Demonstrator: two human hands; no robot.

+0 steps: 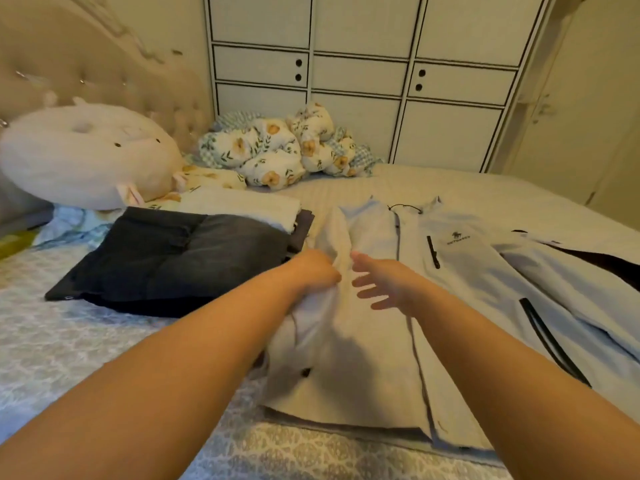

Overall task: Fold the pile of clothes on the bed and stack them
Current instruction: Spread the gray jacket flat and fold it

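Left hand (313,271) has a bunched fistful of the pale zip jacket (381,306), which is spread flat on the bed (69,341). Right hand (384,284) hovers just above it, fingers spread loose, holding nothing. Folded dark jeans (173,261) sit just left.

plush pillow (86,154) by headboard (104,67) | floral quilt (277,150) | wardrobe (363,74)

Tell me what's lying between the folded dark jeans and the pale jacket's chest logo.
In the head view, the jacket's folded-in sleeve, gripped by the left hand, plus its zipper. The open right hand hovers nearby.
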